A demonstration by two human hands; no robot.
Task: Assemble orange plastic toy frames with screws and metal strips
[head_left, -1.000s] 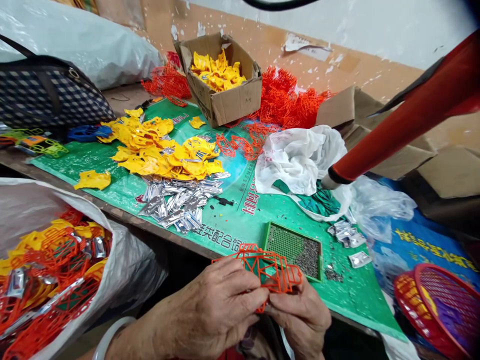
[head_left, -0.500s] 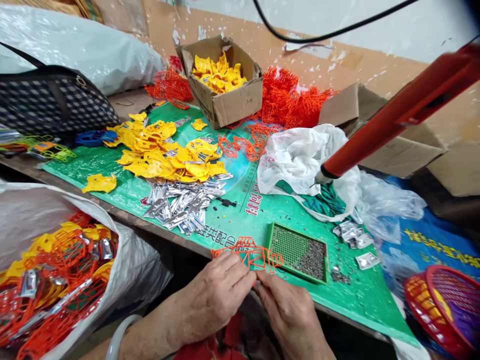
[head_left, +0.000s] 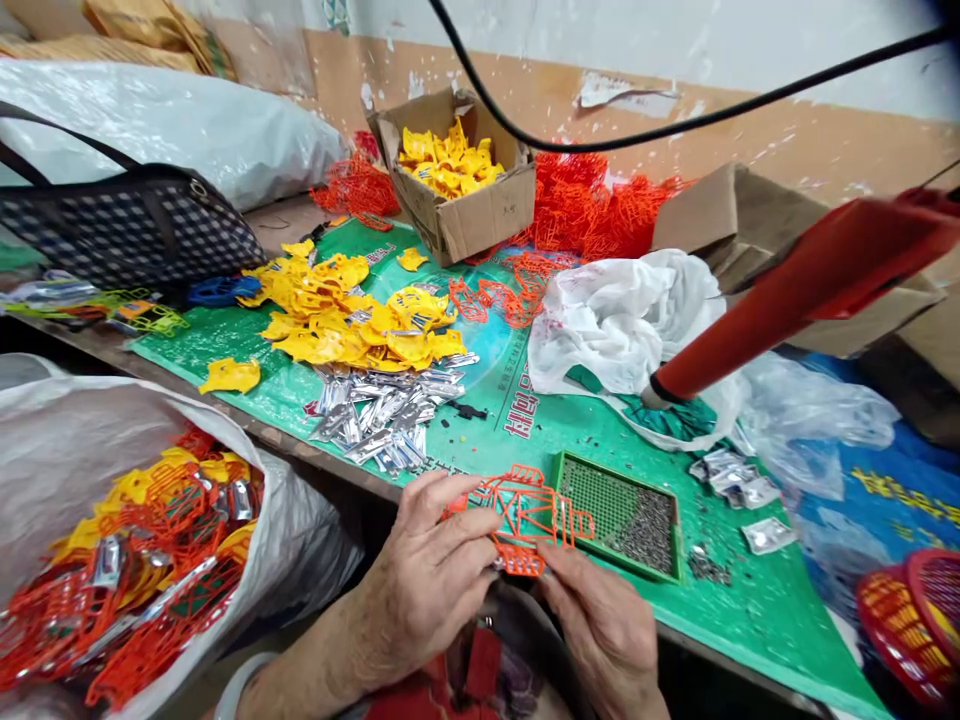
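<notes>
Both my hands hold one orange plastic lattice frame (head_left: pixel 529 514) at the near edge of the table. My left hand (head_left: pixel 431 570) pinches its left side, thumb and fingers closed on it. My right hand (head_left: pixel 600 620) grips its lower right edge from below. Just behind the frame lies a green perforated tray (head_left: pixel 600 490) with small grey screws heaped in its right half. Farther left on the green mat (head_left: pixel 525 420) sit a pile of yellow plastic pieces (head_left: pixel 352 315) and a heap of shiny metal strips (head_left: pixel 382 415).
A white sack (head_left: pixel 45 440) at my left holds orange frames, yellow pieces and metal strips. A cardboard box (head_left: pixel 480 210) of yellow pieces stands at the back amid more orange frames (head_left: pixel 592 200). A hanging red tool (head_left: pixel 795 300) points at crumpled white plastic (head_left: pixel 615 320). A red basket (head_left: pixel 915 620) sits at right.
The orange frame has turned and shifted in my hands, now lying flatter and a bit farther right over the table edge. The view has shifted slightly; the red tool swung.
</notes>
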